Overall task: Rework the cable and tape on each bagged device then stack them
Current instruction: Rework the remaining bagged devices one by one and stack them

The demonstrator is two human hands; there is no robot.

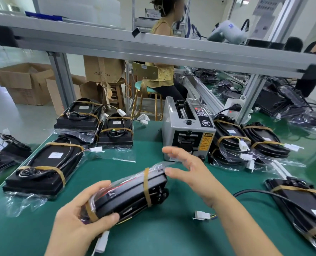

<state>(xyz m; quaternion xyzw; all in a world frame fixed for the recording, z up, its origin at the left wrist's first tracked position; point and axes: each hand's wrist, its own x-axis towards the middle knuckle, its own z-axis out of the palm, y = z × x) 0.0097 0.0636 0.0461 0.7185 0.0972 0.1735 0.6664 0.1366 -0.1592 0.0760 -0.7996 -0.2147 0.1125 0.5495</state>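
nearest the lens, the left hand (79,215) curls its fingers and thumb round the near end of the bagged device (127,196), holding it tilted just above the green mat (162,237). doing this step well means keeping that grip firm while the loose bag film gets smoothed flat before any tape goes on. black, glossy under clear plastic, it carries two tan tape bands (147,187). rightward, the right hand (188,172) hovers with fingers spread and relaxed, perhaps brushing the film. beyond sits the tape dispenser (188,130).
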